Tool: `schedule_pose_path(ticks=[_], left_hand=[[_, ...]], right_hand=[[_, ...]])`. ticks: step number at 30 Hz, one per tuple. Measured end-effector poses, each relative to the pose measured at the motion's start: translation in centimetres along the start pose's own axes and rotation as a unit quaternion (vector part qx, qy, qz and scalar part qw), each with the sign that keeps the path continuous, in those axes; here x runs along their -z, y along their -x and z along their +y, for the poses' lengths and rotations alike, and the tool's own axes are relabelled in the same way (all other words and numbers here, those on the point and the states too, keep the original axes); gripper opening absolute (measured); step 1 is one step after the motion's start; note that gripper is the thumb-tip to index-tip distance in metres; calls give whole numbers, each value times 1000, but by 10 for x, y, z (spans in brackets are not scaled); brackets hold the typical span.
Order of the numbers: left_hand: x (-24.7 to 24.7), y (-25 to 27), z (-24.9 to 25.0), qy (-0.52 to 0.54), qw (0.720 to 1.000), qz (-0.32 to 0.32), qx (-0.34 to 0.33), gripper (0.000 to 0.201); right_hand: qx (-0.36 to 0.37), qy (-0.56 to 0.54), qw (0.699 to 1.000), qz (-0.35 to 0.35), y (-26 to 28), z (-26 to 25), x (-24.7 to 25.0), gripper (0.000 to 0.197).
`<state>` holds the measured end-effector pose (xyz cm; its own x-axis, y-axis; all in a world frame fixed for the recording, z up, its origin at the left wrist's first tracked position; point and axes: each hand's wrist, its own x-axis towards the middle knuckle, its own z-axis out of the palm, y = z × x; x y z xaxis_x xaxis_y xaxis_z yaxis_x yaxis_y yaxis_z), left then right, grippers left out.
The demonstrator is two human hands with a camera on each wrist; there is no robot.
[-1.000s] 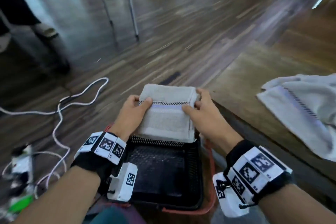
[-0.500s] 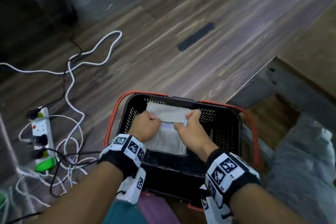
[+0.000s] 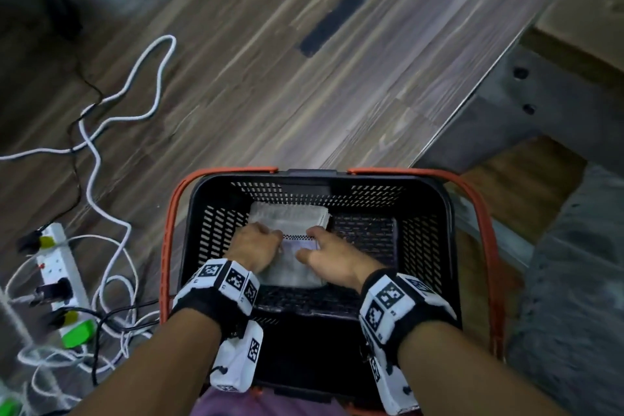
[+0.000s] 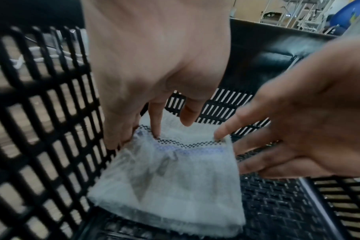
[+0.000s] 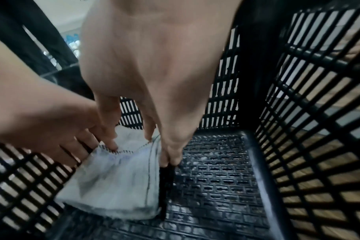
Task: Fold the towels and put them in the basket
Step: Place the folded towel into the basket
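Note:
A folded white towel (image 3: 290, 218) with a checkered band lies on the floor of the black basket (image 3: 418, 240), against its left and far sides. My left hand (image 3: 255, 246) grips the towel's left edge, fingers curled down beside it (image 4: 117, 138). My right hand (image 3: 334, 255) is at the towel's right edge with its fingers spread and straight. Its index fingertip touches the band (image 4: 217, 135), and its other fingers reach the basket floor (image 5: 170, 159) beside the towel (image 5: 113, 186). The towel (image 4: 175, 186) sits slightly raised at the left hand.
The basket has orange handles (image 3: 169, 230) and stands on a wooden floor. A power strip (image 3: 60, 280) and white cables (image 3: 101, 152) lie to its left. A grey table frame (image 3: 506, 111) rises at the right, with a blurred grey surface (image 3: 574, 280) below it.
Both hands carried the folded towel from above the basket down to its floor. The right hand's fingers have loosened and spread. The head view has tilted down.

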<state>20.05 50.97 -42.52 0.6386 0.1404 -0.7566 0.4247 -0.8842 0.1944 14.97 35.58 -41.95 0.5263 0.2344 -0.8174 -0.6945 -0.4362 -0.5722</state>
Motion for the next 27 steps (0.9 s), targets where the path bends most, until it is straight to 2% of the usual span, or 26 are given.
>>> schedule_pose_path(ticks=[5,8,10,13,16,18,22,24,27], left_hand=[[-16,-3,9,-49,998,4,28,38],[-19,-4,9,-106,994,32,18,44],[-15,-5,10,-88,995,41,6,43],[-11,-8,9,-50,999,0,7,44],[-10,-6,7,-36,999,-21,4,38],[-9,-2,7,-30,999,-19,0,30],[-4,11,11,12,1000,-12,-7,44],[1,21,15,27,999,-10,-24,39],[10,40,21,50,997,22,-58,29]], right_hand=[[-63,66,995,42,-7,13,3,55],[-54,77,995,23,-11,10,1,58],[-42,76,996,0,-13,8,0,63],[-34,63,997,-24,-13,10,1,67],[-22,52,998,-15,-9,12,2,64],[-7,41,999,11,-5,11,5,58],[34,-9,997,68,6,1,9,50],[68,-45,994,77,18,-7,11,43],[104,-99,984,104,40,-19,16,20]])
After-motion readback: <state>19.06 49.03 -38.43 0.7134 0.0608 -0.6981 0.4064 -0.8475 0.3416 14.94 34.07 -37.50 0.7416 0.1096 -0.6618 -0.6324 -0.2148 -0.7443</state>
